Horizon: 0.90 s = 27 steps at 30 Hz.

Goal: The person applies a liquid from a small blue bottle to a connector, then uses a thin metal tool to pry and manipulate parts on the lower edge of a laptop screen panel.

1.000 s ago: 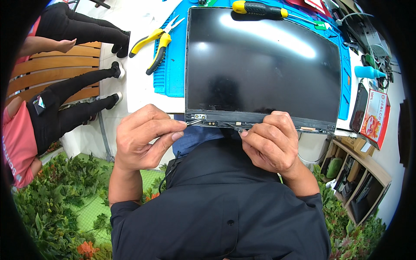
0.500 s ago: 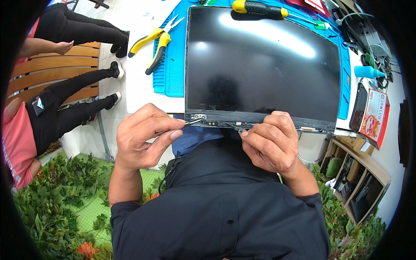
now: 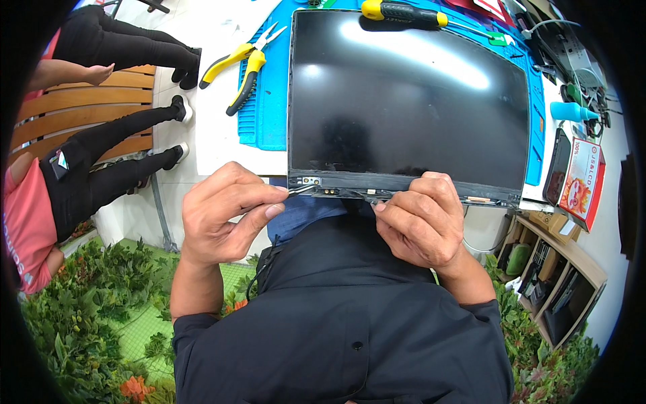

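Note:
A black laptop screen panel [image 3: 417, 114] lies face up in front of me, its bottom edge overhanging the near table edge. At the left end of that edge, beside a small metal hinge mount [image 3: 311, 181], my left hand [image 3: 225, 214] pinches the end of a thin dark cable [image 3: 301, 190] between thumb and fingers. My right hand [image 3: 422, 219] is closed at the middle of the same edge, thumb and fingertips pinching a dark strip of cable [image 3: 369, 197]. The fingers partly hide what they grip.
Beneath the panel is a blue work mat [image 3: 272, 121]. Yellow-black pliers [image 3: 250, 62] lie to its left; a screwdriver [image 3: 407, 13] rests across the panel's far edge. At right are a blue bottle [image 3: 568, 111], a red-white box [image 3: 580, 178] and a shelf [image 3: 562, 276]. People stand at left near a bench [image 3: 101, 101].
Both hands keep their pinches in almost the same places. The thin cable at my left fingertips has shifted very slightly.

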{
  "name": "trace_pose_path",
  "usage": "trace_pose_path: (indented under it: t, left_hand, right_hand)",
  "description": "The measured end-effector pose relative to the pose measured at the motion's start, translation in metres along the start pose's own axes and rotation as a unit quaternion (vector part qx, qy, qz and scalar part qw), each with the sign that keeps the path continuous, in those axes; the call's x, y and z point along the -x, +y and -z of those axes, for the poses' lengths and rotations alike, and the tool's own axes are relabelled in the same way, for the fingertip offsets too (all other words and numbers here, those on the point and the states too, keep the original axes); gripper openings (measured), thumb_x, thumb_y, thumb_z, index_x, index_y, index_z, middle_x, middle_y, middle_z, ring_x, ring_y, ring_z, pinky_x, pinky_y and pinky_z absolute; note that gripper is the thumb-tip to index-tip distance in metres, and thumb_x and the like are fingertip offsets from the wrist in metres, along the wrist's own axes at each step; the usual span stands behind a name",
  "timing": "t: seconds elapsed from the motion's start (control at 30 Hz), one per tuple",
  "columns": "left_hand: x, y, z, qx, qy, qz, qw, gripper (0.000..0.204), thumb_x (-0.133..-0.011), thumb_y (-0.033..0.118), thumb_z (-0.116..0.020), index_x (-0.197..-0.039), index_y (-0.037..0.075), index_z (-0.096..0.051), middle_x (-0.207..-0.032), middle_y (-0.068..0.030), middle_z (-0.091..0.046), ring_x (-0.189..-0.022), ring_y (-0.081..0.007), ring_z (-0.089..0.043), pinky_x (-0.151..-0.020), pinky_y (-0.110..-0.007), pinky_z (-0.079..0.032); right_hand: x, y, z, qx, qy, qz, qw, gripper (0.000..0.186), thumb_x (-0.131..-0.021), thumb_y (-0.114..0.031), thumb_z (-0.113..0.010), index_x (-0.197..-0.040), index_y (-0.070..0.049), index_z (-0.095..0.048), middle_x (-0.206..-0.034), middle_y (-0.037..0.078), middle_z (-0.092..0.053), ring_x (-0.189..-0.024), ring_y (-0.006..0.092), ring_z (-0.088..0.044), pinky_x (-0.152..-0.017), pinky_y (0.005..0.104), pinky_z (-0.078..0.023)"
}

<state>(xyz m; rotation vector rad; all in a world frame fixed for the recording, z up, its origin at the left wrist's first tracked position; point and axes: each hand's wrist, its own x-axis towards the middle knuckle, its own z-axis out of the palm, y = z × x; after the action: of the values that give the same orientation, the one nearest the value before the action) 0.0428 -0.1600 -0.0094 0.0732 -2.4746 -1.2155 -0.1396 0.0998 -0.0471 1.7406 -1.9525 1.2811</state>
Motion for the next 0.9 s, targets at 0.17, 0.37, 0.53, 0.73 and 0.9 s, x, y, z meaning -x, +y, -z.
trace_pose_path:
  t: [0.17, 0.37, 0.53, 0.73, 0.9]
  left_hand:
    - [0.002, 0.001, 0.002, 0.01, -0.012, 0.018, 1.0, 0.018, -0.084, -0.002, -0.089, -0.101, -0.002, -0.085, -0.088, -0.0115, -0.079, -0.077, -0.0209, -0.071, -0.065, -0.032, -0.051]
    - [0.003, 0.001, -0.001, 0.011, -0.003, 0.009, 1.0, 0.024, -0.08, -0.003, -0.091, -0.103, 0.0, -0.087, -0.086, -0.0109, -0.079, -0.073, -0.0205, -0.073, -0.062, -0.031, -0.054]
    - [0.002, 0.002, 0.008, 0.019, -0.005, 0.023, 1.0, 0.025, -0.08, -0.004, -0.091, -0.104, 0.0, -0.087, -0.086, -0.0113, -0.08, -0.075, -0.0195, -0.073, -0.065, -0.031, -0.054]
    - [0.008, -0.004, 0.019, 0.214, 0.045, 0.109, 0.97, 0.026, -0.087, 0.014, -0.096, -0.105, -0.002, -0.086, -0.09, -0.0125, -0.08, -0.079, -0.0176, -0.073, -0.068, -0.029, -0.053]
    - [0.003, -0.011, 0.0, 0.376, 0.072, 0.112, 0.917, 0.029, -0.107, 0.02, -0.082, -0.104, -0.009, -0.075, -0.088, -0.0147, -0.075, -0.065, -0.0174, -0.072, -0.061, -0.028, -0.06]
  right_hand:
    - [-0.001, -0.001, 0.001, 0.004, -0.003, -0.001, 1.0, 0.033, -0.067, 0.002, -0.09, -0.096, -0.006, -0.077, -0.087, 0.004, -0.071, -0.08, 0.0231, -0.064, -0.069, 0.0395, -0.05]
    - [0.001, 0.0, 0.0, 0.001, 0.0, 0.003, 1.0, 0.033, -0.067, 0.002, -0.09, -0.096, -0.005, -0.077, -0.087, 0.004, -0.071, -0.08, 0.0232, -0.064, -0.069, 0.0394, -0.051]
    - [0.0, -0.001, 0.001, 0.0, -0.001, -0.002, 1.0, 0.033, -0.067, 0.002, -0.09, -0.096, -0.005, -0.077, -0.087, 0.004, -0.071, -0.08, 0.0233, -0.064, -0.07, 0.0393, -0.051]
    - [0.0, 0.0, 0.001, -0.001, 0.0, 0.0, 1.0, 0.034, -0.066, 0.001, -0.09, -0.097, -0.005, -0.077, -0.088, 0.005, -0.072, -0.08, 0.0235, -0.065, -0.07, 0.0394, -0.051]
    - [0.0, 0.0, 0.001, -0.003, -0.001, 0.002, 1.0, 0.034, -0.066, 0.002, -0.089, -0.097, -0.005, -0.077, -0.089, 0.005, -0.072, -0.08, 0.0238, -0.065, -0.07, 0.0395, -0.051]
